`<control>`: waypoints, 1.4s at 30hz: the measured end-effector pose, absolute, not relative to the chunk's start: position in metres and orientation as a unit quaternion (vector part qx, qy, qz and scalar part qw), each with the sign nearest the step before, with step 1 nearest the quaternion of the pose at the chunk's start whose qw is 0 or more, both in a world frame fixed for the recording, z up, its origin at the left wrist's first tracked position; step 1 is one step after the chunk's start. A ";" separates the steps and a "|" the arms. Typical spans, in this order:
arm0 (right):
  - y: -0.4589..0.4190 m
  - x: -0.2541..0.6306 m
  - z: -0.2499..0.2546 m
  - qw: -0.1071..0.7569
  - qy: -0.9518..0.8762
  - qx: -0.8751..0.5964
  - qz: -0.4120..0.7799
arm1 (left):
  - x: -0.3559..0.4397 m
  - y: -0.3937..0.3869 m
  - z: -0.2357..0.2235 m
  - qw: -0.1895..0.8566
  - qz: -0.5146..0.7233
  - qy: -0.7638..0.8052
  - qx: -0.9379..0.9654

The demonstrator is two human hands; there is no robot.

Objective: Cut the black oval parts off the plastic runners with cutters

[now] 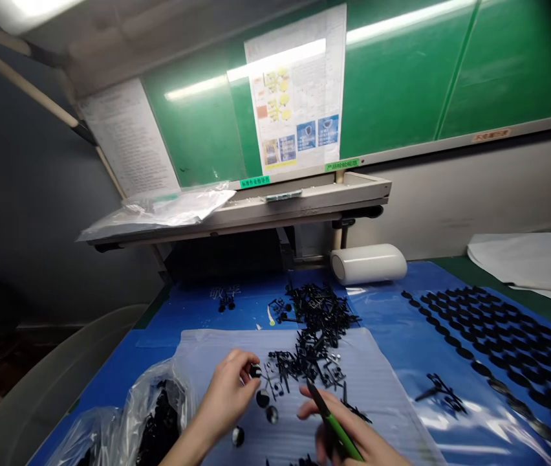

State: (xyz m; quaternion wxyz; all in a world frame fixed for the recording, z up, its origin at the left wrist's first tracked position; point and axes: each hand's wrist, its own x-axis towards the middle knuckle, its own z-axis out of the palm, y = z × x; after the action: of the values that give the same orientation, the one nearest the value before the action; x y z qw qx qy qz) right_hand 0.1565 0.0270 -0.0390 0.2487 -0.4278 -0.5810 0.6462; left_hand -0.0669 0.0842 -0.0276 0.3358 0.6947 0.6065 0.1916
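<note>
My left hand (pixel 229 391) pinches a small black round part (pixel 255 371) between thumb and fingers, low in the view. My right hand (pixel 348 430) is closed round a green-handled cutter (pixel 332 424), its dark tip pointing up toward a heap of black plastic sprues (pixel 317 330). Both hands hover over a grey plastic sheet (pixel 382 382) on the blue mat. Three loose black round parts (pixel 266 406) lie on the sheet between the hands.
Rows of black round parts (pixel 489 336) cover the blue mat (pixel 401 323) at right. A clear bag of black pieces (pixel 159 414) sits bottom left. A white cylinder (pixel 367 263) lies behind the heap, under a shelf (pixel 256 210). White sheets (pixel 532 259) lie far right.
</note>
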 end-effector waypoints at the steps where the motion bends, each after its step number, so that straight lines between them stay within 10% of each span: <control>1: 0.025 0.155 -0.033 0.254 -0.573 -0.415 0.660 | -0.058 0.069 -0.021 0.364 0.208 0.586 0.693; 10: 0.002 0.140 -0.013 0.286 -0.642 -0.462 0.541 | -0.012 0.003 -0.034 0.534 0.430 0.607 0.401; 42: -0.005 0.145 -0.022 0.164 -0.684 -0.368 0.608 | 0.005 -0.003 -0.014 0.697 0.402 0.527 0.272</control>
State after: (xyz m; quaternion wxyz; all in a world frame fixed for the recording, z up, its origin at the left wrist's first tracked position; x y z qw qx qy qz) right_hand 0.1449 -0.0054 -0.0222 0.1644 -0.3677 -0.6843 0.6079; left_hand 0.0054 -0.0030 -0.0139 0.6972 0.2717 0.5274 0.4024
